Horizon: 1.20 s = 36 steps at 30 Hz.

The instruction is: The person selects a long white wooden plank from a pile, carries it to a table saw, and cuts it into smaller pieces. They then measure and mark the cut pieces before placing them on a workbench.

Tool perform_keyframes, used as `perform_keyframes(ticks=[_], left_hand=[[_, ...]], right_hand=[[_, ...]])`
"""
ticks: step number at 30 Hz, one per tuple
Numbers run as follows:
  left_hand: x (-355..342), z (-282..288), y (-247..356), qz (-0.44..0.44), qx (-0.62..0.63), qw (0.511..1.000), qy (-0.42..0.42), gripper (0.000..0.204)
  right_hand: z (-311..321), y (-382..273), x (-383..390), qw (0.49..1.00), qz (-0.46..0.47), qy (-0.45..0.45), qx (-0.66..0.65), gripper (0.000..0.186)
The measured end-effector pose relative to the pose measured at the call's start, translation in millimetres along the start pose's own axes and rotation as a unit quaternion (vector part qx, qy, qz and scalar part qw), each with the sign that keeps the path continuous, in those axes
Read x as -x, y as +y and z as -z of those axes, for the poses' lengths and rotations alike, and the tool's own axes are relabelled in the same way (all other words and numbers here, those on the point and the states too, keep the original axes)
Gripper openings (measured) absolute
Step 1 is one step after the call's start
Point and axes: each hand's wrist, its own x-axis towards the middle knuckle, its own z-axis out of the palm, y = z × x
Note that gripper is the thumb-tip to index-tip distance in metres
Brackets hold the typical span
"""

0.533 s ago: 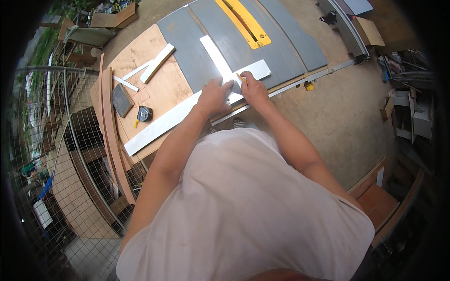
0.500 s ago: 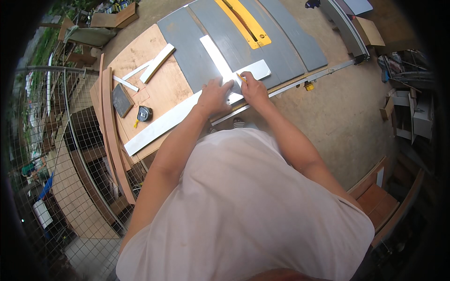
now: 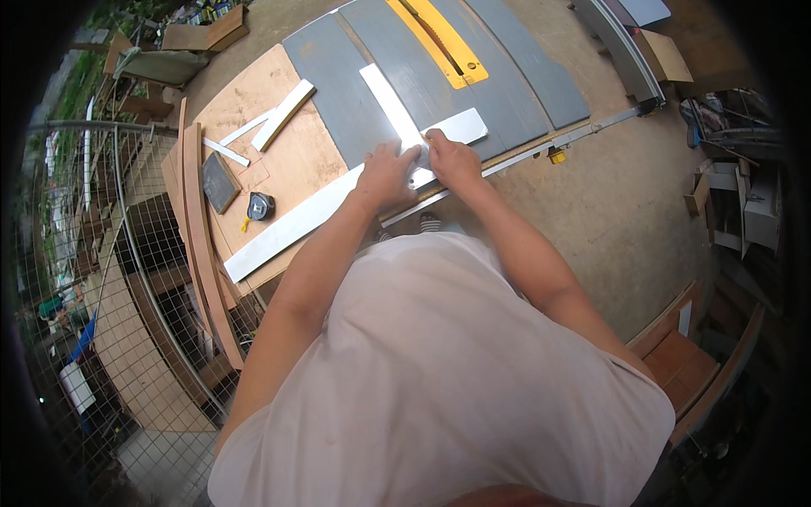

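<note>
A long white board (image 3: 291, 226) lies slantwise from the plywood onto the grey saw table. Across it sits a metal try square (image 3: 385, 95), its bright blade stretching over the table away from me. My left hand (image 3: 387, 174) grips the square and board together, its thumb on the square and its fingers curled over the board. Close beside it, my right hand (image 3: 456, 162) pinches a yellow pencil at the square's right edge, over the board. The pencil is almost wholly hidden by the fingers now.
The table saw (image 3: 338, 72) has a yellow blade insert (image 3: 448, 51) with a toothed blade in its slot. On the plywood (image 3: 300, 139) lie a tape measure (image 3: 260, 205), a dark block (image 3: 221, 181) and white offcuts (image 3: 284, 114). Wire mesh (image 3: 84, 253) stands at left.
My right hand has shifted slightly up and left along the square's edge and turned, covering the pencil. The left hand, board and square stay put.
</note>
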Motion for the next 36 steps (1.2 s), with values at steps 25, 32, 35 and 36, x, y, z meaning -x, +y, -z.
perform_keyframes(ticks=[25, 32, 35, 36], left_hand=[[0, -3, -5, -0.014, 0.016, 1.000, 0.008, 0.090], [1, -4, -7, -0.028, 0.014, 0.999, 0.030, 0.085], [1, -5, -8, -0.026, 0.021, 0.999, 0.019, 0.081], [1, -6, -8, -0.026, 0.021, 0.999, 0.023, 0.081]], right_hand=[[-23, 28, 61, 0.980, -0.046, 0.021, -0.191, 0.023], [-32, 30, 62, 0.984, -0.008, 0.052, -0.169, 0.024], [-34, 31, 60, 0.985, -0.014, 0.049, -0.166, 0.024], [-35, 32, 60, 0.985, -0.017, 0.047, -0.165, 0.024]])
